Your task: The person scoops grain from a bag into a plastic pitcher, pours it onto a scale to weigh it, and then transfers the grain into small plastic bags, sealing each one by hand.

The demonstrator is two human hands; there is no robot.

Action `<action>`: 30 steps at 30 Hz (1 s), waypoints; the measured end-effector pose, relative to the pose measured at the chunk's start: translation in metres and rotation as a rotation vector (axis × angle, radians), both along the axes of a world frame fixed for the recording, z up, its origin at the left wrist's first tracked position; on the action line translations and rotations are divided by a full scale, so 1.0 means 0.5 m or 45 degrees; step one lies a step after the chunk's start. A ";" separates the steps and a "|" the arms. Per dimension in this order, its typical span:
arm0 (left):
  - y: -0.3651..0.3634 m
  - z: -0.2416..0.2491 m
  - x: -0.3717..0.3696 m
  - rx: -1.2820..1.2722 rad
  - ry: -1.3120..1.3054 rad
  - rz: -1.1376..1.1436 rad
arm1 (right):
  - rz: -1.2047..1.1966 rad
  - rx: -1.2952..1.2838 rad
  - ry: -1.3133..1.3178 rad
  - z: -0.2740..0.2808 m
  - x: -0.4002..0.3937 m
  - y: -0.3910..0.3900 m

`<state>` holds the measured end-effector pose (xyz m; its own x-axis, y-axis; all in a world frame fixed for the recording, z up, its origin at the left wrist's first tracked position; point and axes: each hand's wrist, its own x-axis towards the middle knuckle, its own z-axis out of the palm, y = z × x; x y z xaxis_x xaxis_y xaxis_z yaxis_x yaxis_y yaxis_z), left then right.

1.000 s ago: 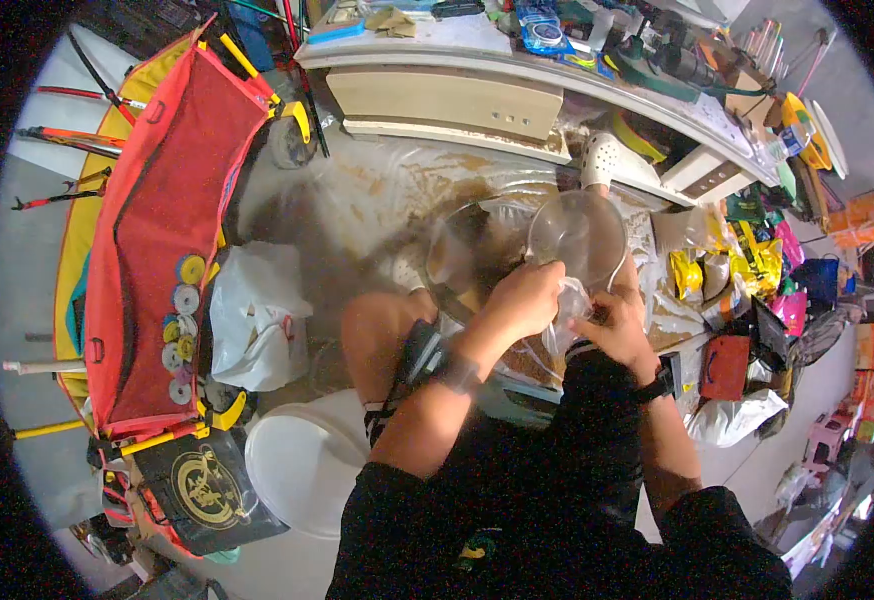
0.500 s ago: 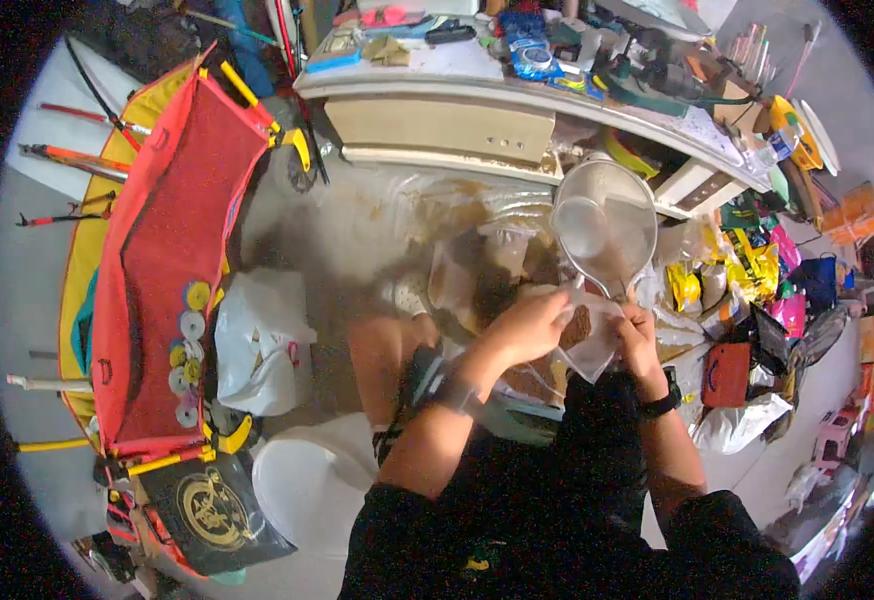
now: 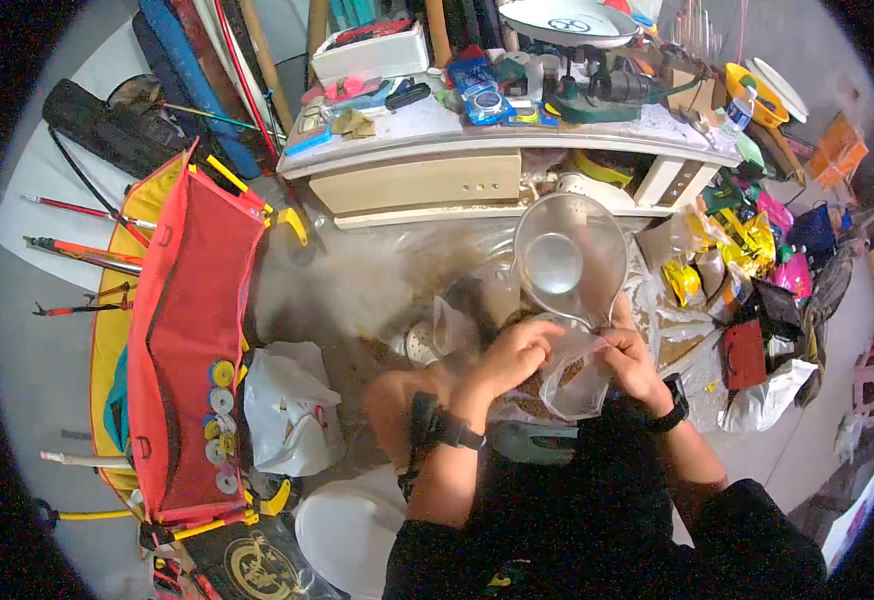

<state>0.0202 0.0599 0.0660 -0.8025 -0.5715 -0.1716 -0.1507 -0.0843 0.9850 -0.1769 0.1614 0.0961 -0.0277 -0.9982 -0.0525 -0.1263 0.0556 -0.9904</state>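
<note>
A clear plastic bag with some brown grains inside hangs between my two hands. My left hand is at the bag's upper left side, its fingers bent together; whether they grip the bag's edge is hard to tell. The fingers of my right hand are closed on the bag's upper right edge. Just beyond them is a round metal strainer, its narrow end by my right hand. Below the bag, partly hidden, lies brown loose material.
A long red and yellow bag stands at the left, beside a white plastic bag and a white bucket. A cluttered table spans the back. Colourful packets lie at the right.
The view has tilted up, showing more of the table. My left hand's fingers have come away slightly from my right hand, and the clear bag's mouth looks wider.
</note>
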 end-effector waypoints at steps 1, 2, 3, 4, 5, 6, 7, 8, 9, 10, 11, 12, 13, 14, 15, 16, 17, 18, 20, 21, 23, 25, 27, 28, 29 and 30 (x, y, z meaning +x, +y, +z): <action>-0.002 -0.004 0.004 -0.050 -0.019 0.054 | 0.040 -0.089 -0.047 0.005 0.002 0.005; -0.002 -0.008 0.006 -0.097 -0.115 0.076 | 0.128 0.170 -0.090 0.016 -0.006 0.011; 0.003 -0.002 0.001 -0.099 -0.113 0.072 | 0.123 0.168 -0.089 0.020 -0.007 0.012; 0.010 0.004 -0.005 0.041 0.026 0.118 | 0.136 -0.017 0.058 0.024 -0.003 0.010; 0.015 0.012 -0.008 0.179 0.164 0.166 | 0.150 -0.204 0.204 0.028 0.003 0.008; 0.019 0.031 -0.013 0.216 0.225 0.036 | 0.154 -0.212 0.203 0.035 0.014 0.006; 0.033 0.033 -0.024 0.318 0.247 0.017 | 0.116 -0.247 0.168 0.045 0.027 0.008; 0.049 0.013 -0.038 0.422 0.304 0.073 | 0.082 -0.280 0.136 0.049 0.034 0.012; 0.063 0.015 -0.051 0.531 0.364 0.128 | 0.153 -0.328 0.146 0.028 0.041 0.006; 0.067 0.017 -0.062 0.530 0.519 0.075 | 0.178 -0.400 0.210 0.016 0.044 0.006; 0.065 0.018 -0.064 0.533 0.528 0.084 | 0.203 -0.470 0.273 0.007 0.049 0.006; 0.063 0.020 -0.064 0.580 0.482 0.166 | 0.221 -0.467 0.277 0.015 0.053 0.008; 0.063 0.020 -0.061 0.628 0.434 0.250 | 0.232 -0.247 0.156 0.027 0.058 0.010; 0.064 0.006 -0.076 0.590 0.564 0.349 | 0.241 -0.029 0.036 0.034 0.063 0.010; 0.062 0.012 -0.071 0.585 0.570 0.365 | 0.258 -0.030 0.038 0.029 0.066 0.009; 0.057 0.017 -0.067 0.740 0.573 0.437 | 0.288 -0.135 0.113 0.018 0.067 0.010; 0.052 0.023 -0.065 0.897 0.578 0.507 | 0.318 -0.238 0.189 0.011 0.068 0.015; 0.042 0.021 -0.063 0.932 0.645 0.593 | 0.329 -0.299 0.241 0.011 0.070 0.023; 0.021 -0.005 -0.061 0.912 0.721 0.618 | 0.373 -0.258 0.248 0.007 0.060 0.037; 0.016 -0.015 -0.059 0.890 0.785 0.635 | 0.405 -0.216 0.249 0.004 0.054 0.047; 0.017 -0.006 -0.056 0.895 0.778 0.710 | 0.327 -0.111 0.203 -0.003 0.044 0.076; 0.013 -0.007 -0.053 0.799 0.691 0.819 | 0.323 0.374 0.039 -0.008 0.024 0.095; 0.007 -0.006 -0.052 0.777 0.652 0.832 | 0.302 0.355 0.030 0.003 0.016 0.100; 0.006 -0.008 -0.050 0.731 0.605 0.822 | 0.278 0.340 0.015 0.015 0.014 0.104; 0.009 -0.012 -0.048 0.689 0.557 0.814 | 0.255 0.331 0.001 0.029 0.013 0.111; 0.009 -0.019 -0.045 0.696 0.558 0.818 | 0.192 0.303 -0.121 0.059 0.011 0.110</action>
<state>-0.0024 0.0646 0.0562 -0.4193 -0.8554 -0.3040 0.4586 -0.4886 0.7422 -0.1714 0.2166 0.1256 0.1359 -0.9501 -0.2808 -0.0581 0.2753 -0.9596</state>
